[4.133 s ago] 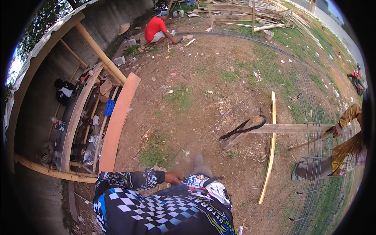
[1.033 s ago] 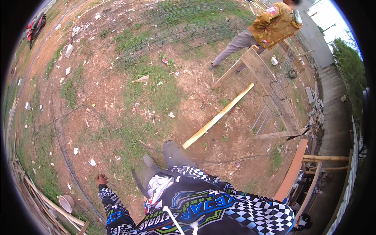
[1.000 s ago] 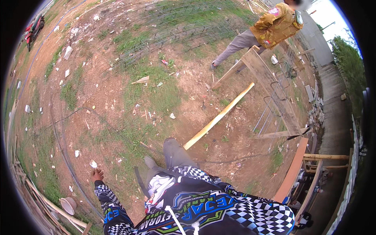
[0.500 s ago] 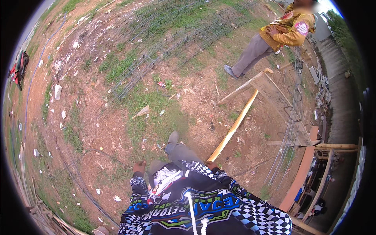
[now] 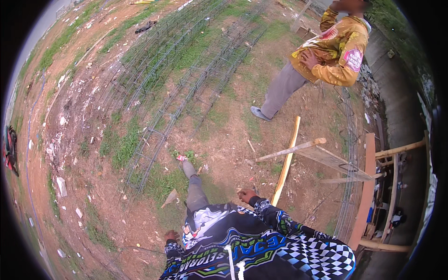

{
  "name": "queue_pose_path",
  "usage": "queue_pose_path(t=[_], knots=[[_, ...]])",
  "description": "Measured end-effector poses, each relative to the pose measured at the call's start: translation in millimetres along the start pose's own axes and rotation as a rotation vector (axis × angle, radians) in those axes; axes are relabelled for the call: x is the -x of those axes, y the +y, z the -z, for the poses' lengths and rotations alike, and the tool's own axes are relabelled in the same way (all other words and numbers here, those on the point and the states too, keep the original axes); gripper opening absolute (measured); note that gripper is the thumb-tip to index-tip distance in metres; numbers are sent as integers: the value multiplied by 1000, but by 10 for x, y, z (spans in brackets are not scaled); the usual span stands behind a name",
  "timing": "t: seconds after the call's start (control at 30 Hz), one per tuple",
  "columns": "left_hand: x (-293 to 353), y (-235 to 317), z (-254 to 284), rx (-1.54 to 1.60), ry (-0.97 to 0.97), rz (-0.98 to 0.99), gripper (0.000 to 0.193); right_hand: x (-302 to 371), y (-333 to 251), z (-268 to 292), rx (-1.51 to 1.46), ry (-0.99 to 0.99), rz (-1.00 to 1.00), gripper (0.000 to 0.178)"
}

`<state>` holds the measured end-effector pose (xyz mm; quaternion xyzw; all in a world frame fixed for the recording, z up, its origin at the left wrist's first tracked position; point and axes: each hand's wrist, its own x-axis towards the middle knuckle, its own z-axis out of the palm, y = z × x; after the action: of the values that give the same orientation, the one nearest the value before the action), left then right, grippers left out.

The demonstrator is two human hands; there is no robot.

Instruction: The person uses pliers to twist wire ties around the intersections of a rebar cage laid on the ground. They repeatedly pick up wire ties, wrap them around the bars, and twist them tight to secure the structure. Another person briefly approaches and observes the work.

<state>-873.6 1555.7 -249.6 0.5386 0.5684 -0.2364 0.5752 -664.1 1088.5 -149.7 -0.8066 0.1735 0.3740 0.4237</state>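
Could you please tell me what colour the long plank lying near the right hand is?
The plank is pale yellow, seen best in the head view.

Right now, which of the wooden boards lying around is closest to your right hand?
The long pale yellow plank on the dirt: its near end lies just beside the right hand. The grey boards and the orange plank sit farther right.

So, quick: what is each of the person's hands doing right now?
Left hand: empty as far as it shows, down by the side; fingers too small to tell.
Right hand: loosely curled, holding nothing, near the long yellow plank.
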Motion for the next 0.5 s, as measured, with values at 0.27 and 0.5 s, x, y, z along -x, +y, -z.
queue_pose_path(t=[0.27, 0.5], knots=[[-437, 2716, -1099, -22, -63, -119, 38, -1648, -370, 585, 490, 183, 122, 33], [-598, 4394, -1672, 99, -44, -379, 38, -3100, -1922, 1425, 131, 168, -208, 27]])
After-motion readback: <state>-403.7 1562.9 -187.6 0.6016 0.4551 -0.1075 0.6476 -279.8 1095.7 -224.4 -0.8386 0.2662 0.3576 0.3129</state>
